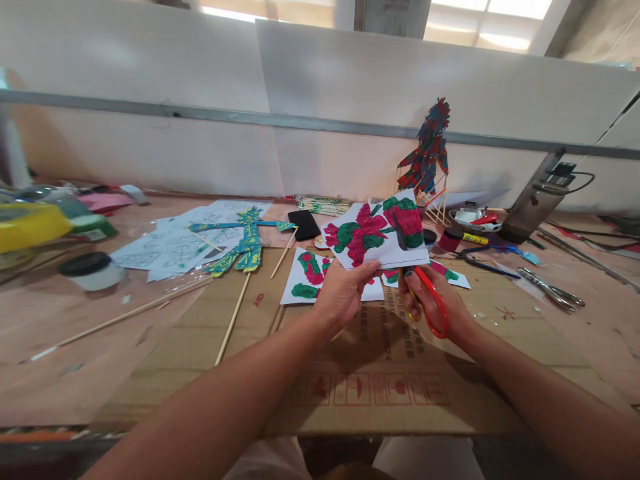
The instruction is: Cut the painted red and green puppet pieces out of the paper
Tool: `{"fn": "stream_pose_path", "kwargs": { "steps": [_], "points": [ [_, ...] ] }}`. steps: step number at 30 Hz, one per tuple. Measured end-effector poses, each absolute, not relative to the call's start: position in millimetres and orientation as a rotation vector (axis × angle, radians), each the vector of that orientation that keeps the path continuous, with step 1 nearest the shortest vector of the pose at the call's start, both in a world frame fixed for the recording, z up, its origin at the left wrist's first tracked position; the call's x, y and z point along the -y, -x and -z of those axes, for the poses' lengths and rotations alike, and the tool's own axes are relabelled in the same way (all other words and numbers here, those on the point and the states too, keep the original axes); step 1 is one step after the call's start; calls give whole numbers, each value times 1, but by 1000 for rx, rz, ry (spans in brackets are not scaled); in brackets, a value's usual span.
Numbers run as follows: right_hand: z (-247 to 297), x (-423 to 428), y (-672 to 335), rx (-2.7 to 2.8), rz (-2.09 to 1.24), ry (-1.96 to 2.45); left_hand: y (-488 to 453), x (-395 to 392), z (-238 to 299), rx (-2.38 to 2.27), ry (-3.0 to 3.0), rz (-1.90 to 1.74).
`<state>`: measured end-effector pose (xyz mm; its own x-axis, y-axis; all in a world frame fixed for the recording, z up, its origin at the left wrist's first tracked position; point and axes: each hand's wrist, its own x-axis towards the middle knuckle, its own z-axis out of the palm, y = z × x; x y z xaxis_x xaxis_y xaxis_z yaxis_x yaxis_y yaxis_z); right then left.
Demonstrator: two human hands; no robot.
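Observation:
My left hand (345, 293) pinches the lower edge of a white sheet of paper (375, 233) painted with red and green shapes. In my right hand (445, 307) is a pair of scissors (440, 303) with orange-red handles. Their dark blade shows against the sheet near the large red shape at its right side; whether the paper is cut there I cannot make out. Below, on the cardboard, lie more painted papers (303, 291), partly covered by my hands and the held sheet. A blue and yellow paper figure (245, 243) on thin sticks lies to the left.
Flattened cardboard (240, 400) covers the table's front. A lidded jar (90, 270), drawings (170, 237) and a black phone (303, 225) lie left and behind. To the right are pliers (553, 290), a bottle (537, 203) and a standing red-blue figure (430, 150).

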<state>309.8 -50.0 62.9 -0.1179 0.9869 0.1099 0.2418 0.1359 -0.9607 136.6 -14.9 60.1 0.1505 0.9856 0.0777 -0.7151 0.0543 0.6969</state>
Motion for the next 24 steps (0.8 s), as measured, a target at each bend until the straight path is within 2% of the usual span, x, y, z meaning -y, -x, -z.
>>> {"fn": "stream_pose_path", "kwargs": {
  "steps": [8, 24],
  "points": [
    [-55, 47, -313, 1495, -1089, 1159, -137, 18, -64, -470, -706, -1376],
    [-58, 49, -317, 1439, -1073, 1261, -136, 18, -67, -508, -691, -1364]
  ]
}}
